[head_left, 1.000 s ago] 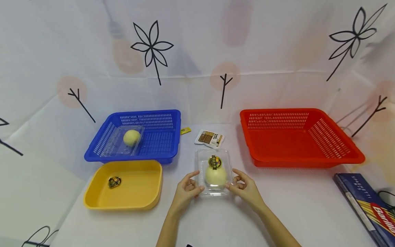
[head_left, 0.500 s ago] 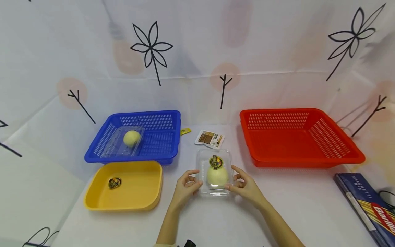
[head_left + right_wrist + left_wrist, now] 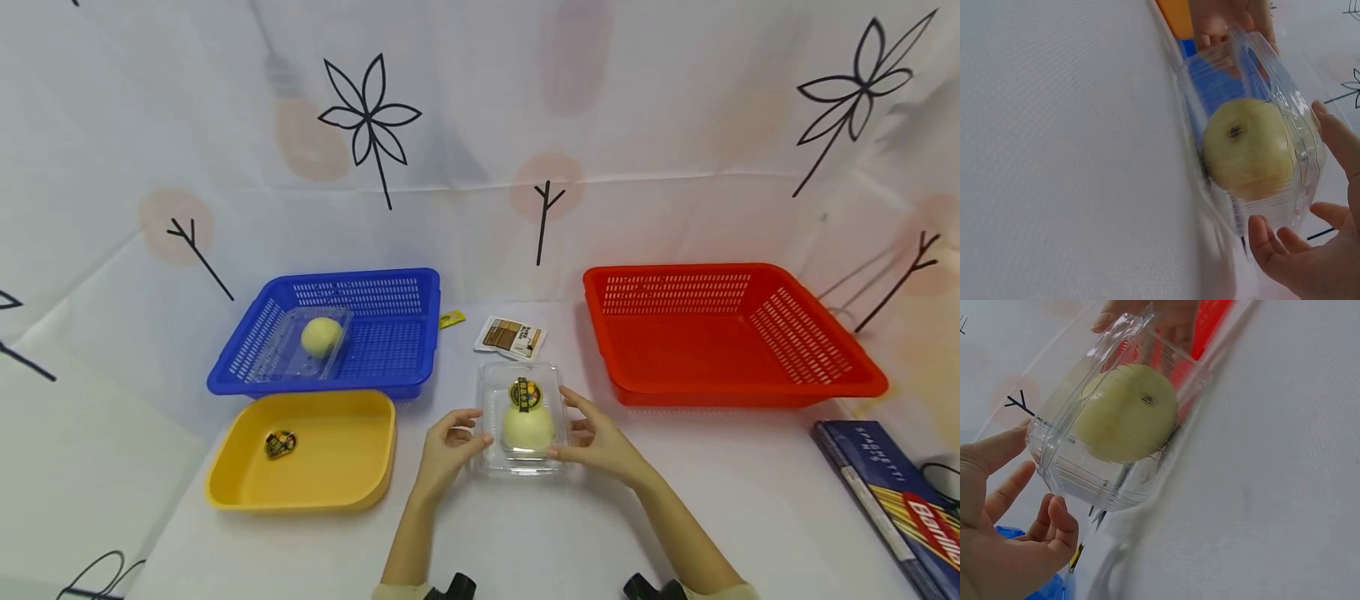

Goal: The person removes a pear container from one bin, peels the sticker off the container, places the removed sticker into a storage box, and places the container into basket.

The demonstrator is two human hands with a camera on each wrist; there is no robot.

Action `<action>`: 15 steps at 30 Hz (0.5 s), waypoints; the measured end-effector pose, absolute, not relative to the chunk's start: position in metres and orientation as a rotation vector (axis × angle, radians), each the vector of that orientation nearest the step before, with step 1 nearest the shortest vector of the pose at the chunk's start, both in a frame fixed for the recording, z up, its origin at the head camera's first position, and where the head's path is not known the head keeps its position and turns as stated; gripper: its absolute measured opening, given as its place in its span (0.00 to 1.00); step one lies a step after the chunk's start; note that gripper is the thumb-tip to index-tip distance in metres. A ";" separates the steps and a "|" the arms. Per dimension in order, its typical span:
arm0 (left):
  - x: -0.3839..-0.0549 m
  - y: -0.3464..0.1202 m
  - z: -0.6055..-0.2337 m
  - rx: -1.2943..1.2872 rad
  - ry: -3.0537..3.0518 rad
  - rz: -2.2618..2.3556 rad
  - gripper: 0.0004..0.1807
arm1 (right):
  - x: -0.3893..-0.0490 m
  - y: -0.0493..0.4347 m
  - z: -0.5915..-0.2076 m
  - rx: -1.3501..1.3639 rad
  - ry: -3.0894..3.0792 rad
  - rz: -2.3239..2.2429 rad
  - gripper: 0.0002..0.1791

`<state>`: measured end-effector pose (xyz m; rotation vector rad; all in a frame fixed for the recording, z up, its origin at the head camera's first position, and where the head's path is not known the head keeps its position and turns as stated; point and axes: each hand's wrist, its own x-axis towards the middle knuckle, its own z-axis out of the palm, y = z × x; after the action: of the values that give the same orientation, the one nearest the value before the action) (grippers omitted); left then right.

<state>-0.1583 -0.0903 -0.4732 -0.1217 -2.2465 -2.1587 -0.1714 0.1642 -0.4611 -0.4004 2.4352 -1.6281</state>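
A clear plastic clamshell box (image 3: 492, 392) stands on the white table in front of me. Inside sits a round, pale yellow-green fruit (image 3: 528, 429), its dimple visible in both wrist views. A black-and-gold sticker (image 3: 525, 395) is on the lid. My left hand (image 3: 444, 447) is at the box's left side, fingers loosely bent; in the left wrist view the index fingertip reaches the lid's edge. At the right side, my right hand (image 3: 596, 440) has its index finger along the edge and its thumb by the front corner. Neither hand visibly clasps the box.
A blue basket (image 3: 390, 387) at back left holds another clear box (image 3: 288, 354) with a fruit (image 3: 321, 337). Before it, a yellow tray (image 3: 330, 475) holds a sticker (image 3: 281, 444). A packet (image 3: 510, 337) lies behind my box. A red basket (image 3: 675, 392) and spaghetti box (image 3: 892, 500) stand right.
The clamshell box has shifted slightly to the right. My left thumb has drawn back from its front left corner, and my right index finger has moved farther up its side.
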 end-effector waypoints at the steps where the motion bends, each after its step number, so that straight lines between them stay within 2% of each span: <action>1: -0.160 -0.089 -0.471 -0.125 -2.246 -2.133 0.22 | -0.172 0.164 -0.462 -0.413 2.441 -1.627 0.50; 9: -0.166 -0.073 -0.432 -0.155 -2.222 -2.082 0.23 | -0.181 0.161 -0.464 -0.436 2.461 -1.673 0.46; 15: -0.192 -0.059 -0.446 -0.256 -2.206 -1.995 0.20 | -0.190 0.159 -0.466 -0.522 2.481 -1.686 0.42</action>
<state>-0.1917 -0.0591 -0.4462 -0.2555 -2.2063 -1.9948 -0.1899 0.1588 -0.4664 -0.5221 2.4815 -1.6862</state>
